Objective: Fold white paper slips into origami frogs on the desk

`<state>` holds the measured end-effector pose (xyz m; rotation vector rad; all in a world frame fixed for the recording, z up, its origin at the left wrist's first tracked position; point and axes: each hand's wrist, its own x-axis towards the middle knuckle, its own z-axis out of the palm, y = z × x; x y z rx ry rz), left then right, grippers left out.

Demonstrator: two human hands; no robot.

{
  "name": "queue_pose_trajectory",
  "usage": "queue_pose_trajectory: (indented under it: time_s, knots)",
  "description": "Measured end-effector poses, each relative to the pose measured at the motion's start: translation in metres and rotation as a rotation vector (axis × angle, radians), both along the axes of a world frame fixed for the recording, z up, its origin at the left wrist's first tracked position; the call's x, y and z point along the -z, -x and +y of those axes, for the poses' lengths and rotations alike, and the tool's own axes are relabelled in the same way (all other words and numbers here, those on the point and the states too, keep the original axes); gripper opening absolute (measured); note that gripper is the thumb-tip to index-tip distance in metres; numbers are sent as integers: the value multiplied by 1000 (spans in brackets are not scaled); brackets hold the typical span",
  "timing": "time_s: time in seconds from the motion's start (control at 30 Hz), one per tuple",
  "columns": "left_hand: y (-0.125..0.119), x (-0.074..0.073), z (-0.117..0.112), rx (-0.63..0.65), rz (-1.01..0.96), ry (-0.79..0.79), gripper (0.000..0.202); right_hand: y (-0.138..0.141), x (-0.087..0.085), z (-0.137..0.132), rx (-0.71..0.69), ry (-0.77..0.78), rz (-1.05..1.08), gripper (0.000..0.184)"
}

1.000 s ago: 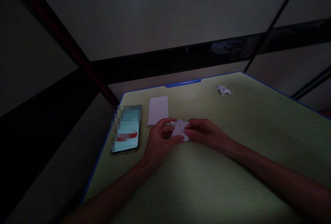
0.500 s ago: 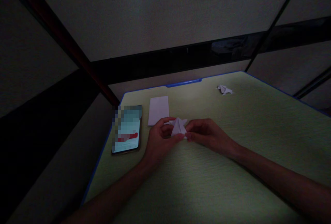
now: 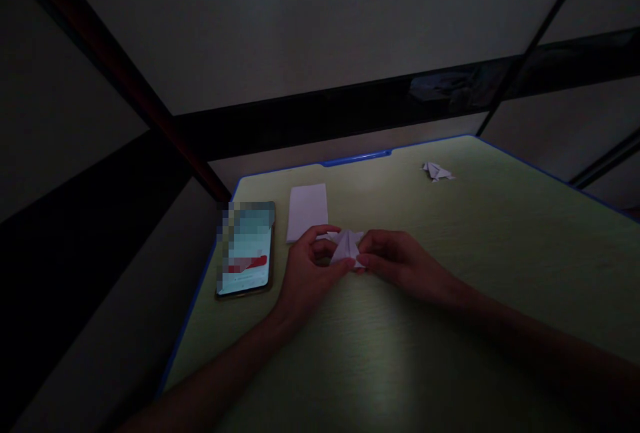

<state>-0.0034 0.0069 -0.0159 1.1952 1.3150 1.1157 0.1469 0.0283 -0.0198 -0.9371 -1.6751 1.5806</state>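
Left hand (image 3: 311, 271) and right hand (image 3: 403, 257) pinch the white origami piece (image 3: 346, 247) between them, both angled inward with fingers curled.

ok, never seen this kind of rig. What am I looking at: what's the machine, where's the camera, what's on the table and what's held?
There's no machine, just a person's bare hands. One camera, worn on the head, looks forward and down. The left hand and right hand both pinch a piece of folded white paper. On the blue-edged table are a smartphone with its screen lit and partly pixelated, a white paper stack, and, toward the far right, a small origami figure.
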Motion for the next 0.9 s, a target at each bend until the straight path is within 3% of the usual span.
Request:
queue_pose_trajectory:
  time_s: [0.17,0.33,0.67,0.9]
  knots:
    - [-1,2,-1,12,40,-21,41,0,0,-1,-33,-98,-58,9]
    - [-3,0,-3,18,27,-5,41,-1,0,-3,18,-231,-188,12]
    - [1,1,-1,11,-76,16,43,0,6,4,-57,-106,-8,13]
    - [-1,2,-1,13,-42,15,42,0,0,-3,42,-291,-216,13]
